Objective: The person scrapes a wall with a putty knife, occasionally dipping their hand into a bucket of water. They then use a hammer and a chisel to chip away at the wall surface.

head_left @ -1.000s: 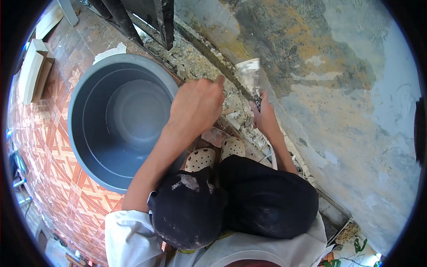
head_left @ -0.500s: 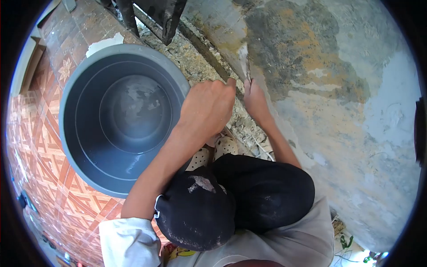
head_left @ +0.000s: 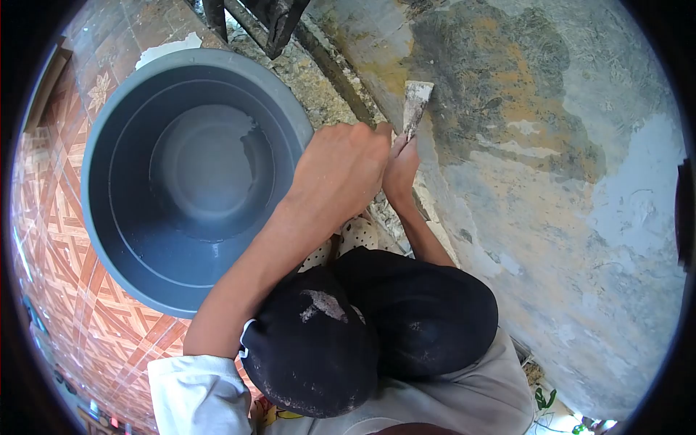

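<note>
The tub sits near nine o'clock. At twelve, the left hand is curled; I can't tell whether around anything. Beside it, the right hand clasps the scraper, pointing to one; a slack grip could gouge the wall at three.

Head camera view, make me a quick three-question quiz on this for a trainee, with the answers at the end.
1. Which hand holds the scraper?
2. True or false: the tub stands upside down.
3. Fill in the blank: the pale shoes are dotted with ____.

Key:
1. The right hand.
2. False; its open side faces up.
3. Holes.
</note>
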`<state>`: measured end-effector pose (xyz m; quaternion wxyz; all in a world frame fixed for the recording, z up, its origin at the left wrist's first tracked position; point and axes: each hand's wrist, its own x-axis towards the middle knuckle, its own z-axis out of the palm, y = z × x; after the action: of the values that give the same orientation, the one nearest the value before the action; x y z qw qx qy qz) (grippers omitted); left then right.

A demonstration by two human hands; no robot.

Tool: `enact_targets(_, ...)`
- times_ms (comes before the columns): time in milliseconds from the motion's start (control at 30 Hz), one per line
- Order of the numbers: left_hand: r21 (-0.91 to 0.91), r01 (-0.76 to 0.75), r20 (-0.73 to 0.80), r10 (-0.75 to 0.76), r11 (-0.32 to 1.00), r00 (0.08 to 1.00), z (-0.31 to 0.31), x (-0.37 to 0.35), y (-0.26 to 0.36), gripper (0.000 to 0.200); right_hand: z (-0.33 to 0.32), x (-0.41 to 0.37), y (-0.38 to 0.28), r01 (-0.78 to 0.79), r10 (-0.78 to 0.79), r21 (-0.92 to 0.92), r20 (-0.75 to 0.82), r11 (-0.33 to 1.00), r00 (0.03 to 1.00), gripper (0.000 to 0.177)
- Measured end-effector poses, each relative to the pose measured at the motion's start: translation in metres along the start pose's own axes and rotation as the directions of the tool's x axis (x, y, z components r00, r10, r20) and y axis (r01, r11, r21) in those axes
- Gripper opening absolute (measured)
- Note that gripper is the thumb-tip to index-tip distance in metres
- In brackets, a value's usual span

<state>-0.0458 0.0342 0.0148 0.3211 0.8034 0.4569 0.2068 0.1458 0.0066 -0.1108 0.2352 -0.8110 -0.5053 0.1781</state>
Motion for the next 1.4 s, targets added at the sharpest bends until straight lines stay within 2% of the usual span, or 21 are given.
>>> enact_targets(133, 0.007, -0.002, -0.001, 0.002, 1.000, 1.000, 0.001, 0.001, 0.001, 0.016, 0.002, 0.000, 0.006, -0.033, 0.034, -0.012, 0.033, 0.999, 0.999, 0.031)
enact_targets(233, 0.004, -0.012, -0.007, 0.012, 1.000, 1.000, 0.001, 0.001, 0.002, 0.015, -0.009, -0.002, 0.013, -0.003, 0.009, -0.138, 0.043, 0.990, 0.999, 0.032)
enact_targets(467, 0.015, -0.011, -0.015, 0.011, 1.000, 1.000, 0.002, -0.001, 0.002, 0.015, -0.021, 0.003, 0.023, 0.032, -0.012, -0.239, 0.085, 0.971, 0.996, 0.032)
enact_targets(633, 0.034, -0.001, 0.005, 0.001, 0.999, 1.000, 0.000, 0.000, 0.002, 0.015, -0.019, 0.012, 0.014, 0.043, -0.016, -0.227, 0.120, 0.973, 0.993, 0.032)
enact_targets(733, 0.061, 0.007, 0.046, -0.010, 0.998, 0.999, -0.001, 0.001, 0.008, 0.016, -0.015, 0.017, 0.014, 0.099, -0.078, -0.230, 0.101, 0.968, 0.992, 0.031)
enact_targets(833, 0.041, 0.012, 0.018, -0.013, 0.999, 1.000, -0.002, 0.002, 0.003, 0.015, -0.008, -0.003, 0.016, -0.046, 0.051, -0.134, 0.039, 0.990, 0.998, 0.032)
enact_targets(867, 0.018, 0.013, -0.001, -0.013, 1.000, 1.000, -0.001, 0.002, 0.001, 0.014, -0.006, 0.000, 0.022, 0.034, -0.030, -0.146, 0.027, 0.989, 0.999, 0.033)
enact_targets(967, 0.044, 0.012, -0.001, -0.012, 0.999, 1.000, 0.002, 0.001, 0.003, 0.014, -0.006, 0.012, 0.015, 0.003, 0.010, -0.161, 0.077, 0.987, 0.997, 0.032)
enact_targets(1000, 0.033, 0.014, 0.003, -0.014, 0.999, 1.000, 0.003, 0.001, 0.003, 0.014, -0.003, 0.015, 0.015, 0.017, -0.006, -0.183, 0.062, 0.983, 0.998, 0.033)
enact_targets(1100, 0.032, 0.008, 0.005, -0.008, 0.999, 1.000, -0.002, 0.003, 0.001, 0.014, -0.009, 0.001, 0.014, -0.076, 0.083, -0.178, 0.032, 0.981, 0.996, 0.033)
enact_targets(1200, 0.045, 0.015, 0.002, -0.015, 0.999, 1.000, 0.000, 0.003, 0.001, 0.013, -0.004, 0.008, 0.013, -0.049, 0.054, -0.128, 0.031, 0.991, 0.998, 0.032)
enact_targets(1300, 0.044, 0.016, 0.002, -0.016, 0.999, 1.000, 0.004, 0.002, 0.005, 0.013, 0.006, 0.012, 0.019, -0.006, 0.011, -0.180, 0.031, 0.984, 0.999, 0.031)
enact_targets(1333, 0.033, 0.014, 0.007, -0.014, 0.999, 1.000, 0.003, 0.002, 0.005, 0.013, 0.005, 0.009, 0.019, 0.008, -0.015, -0.181, -0.037, 0.983, 0.999, 0.032)
enact_targets(1400, 0.032, 0.007, 0.005, -0.007, 0.999, 1.000, -0.002, 0.001, 0.002, 0.014, -0.011, 0.001, 0.008, -0.066, 0.069, -0.181, 0.007, 0.981, 0.998, 0.032)
